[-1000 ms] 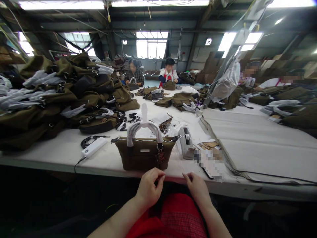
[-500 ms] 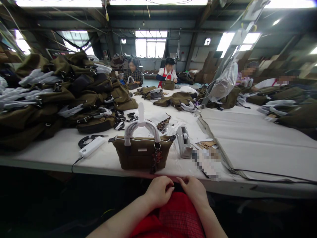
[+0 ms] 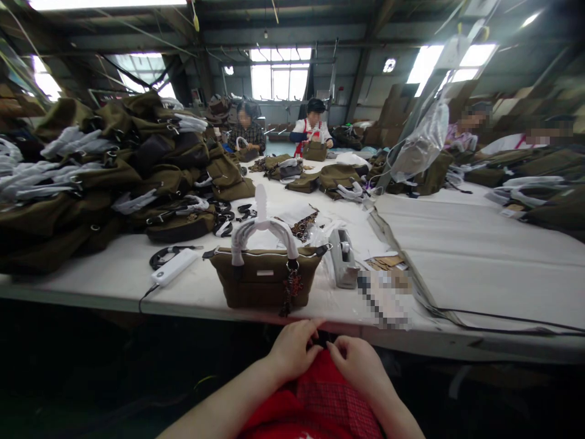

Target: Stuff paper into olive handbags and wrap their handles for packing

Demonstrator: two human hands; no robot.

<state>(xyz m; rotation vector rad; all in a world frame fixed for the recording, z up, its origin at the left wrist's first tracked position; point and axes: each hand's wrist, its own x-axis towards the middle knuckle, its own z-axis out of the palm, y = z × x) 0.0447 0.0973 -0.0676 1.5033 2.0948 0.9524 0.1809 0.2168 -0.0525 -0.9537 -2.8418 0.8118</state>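
One left hand (image 3: 294, 350) and one right hand (image 3: 363, 366) sit curled near each other at the tabletop's (image 3: 114, 268) edge; whether their fingers close on anything, I can't tell. Beyond, the olive handbag (image 3: 249, 289) stands upright, a tape dispenser (image 3: 343, 271) beside it.

Versus 1.0 s ago: left hand (image 3: 295, 349) and right hand (image 3: 363, 364) closer together, fingertips now nearly meeting; right hand drawn back from the surface (image 3: 219, 299) edge. Dark tassel (image 3: 286, 303) on the olive handbag (image 3: 256, 289) now dangles past its base.
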